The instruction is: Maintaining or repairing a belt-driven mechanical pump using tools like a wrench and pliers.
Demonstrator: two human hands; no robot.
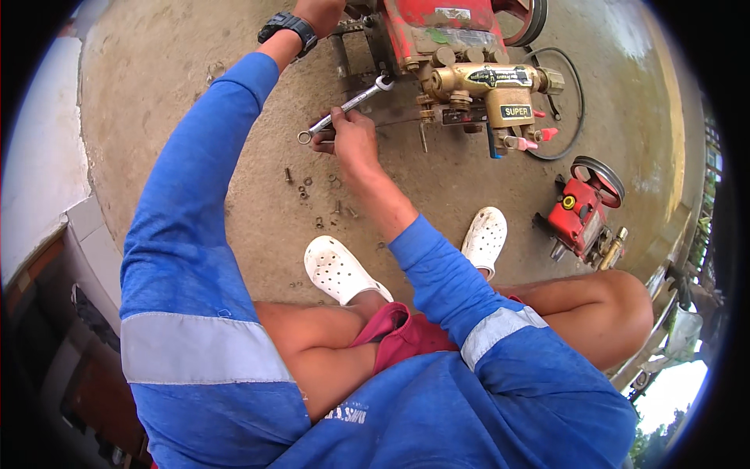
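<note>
My right hand (pixel 355 139) is closed around the middle of a silver combination wrench (pixel 366 95). The wrench's open jaw points up and right, close to the lower left of a red pump (pixel 449 19); its ring end sticks out at the lower left. My left hand (pixel 322 11), with a black watch at the wrist, reaches to the upper edge beside the pump's metal frame (pixel 341 59). Its fingers are cut off by the picture's edge, so its grip is hidden. A brass pump head (pixel 488 82) with valve levers is fixed to the front of the red pump.
Loose bolts (pixel 288 175) and nuts (pixel 303 195) lie on the concrete floor (pixel 258 227) before my white clogs (pixel 332 266). To the right stands a smaller red pump (pixel 576 211) with a pulley. A black hose (pixel 580 94) loops beside the brass head. A white wall (pixel 43 148) borders the left.
</note>
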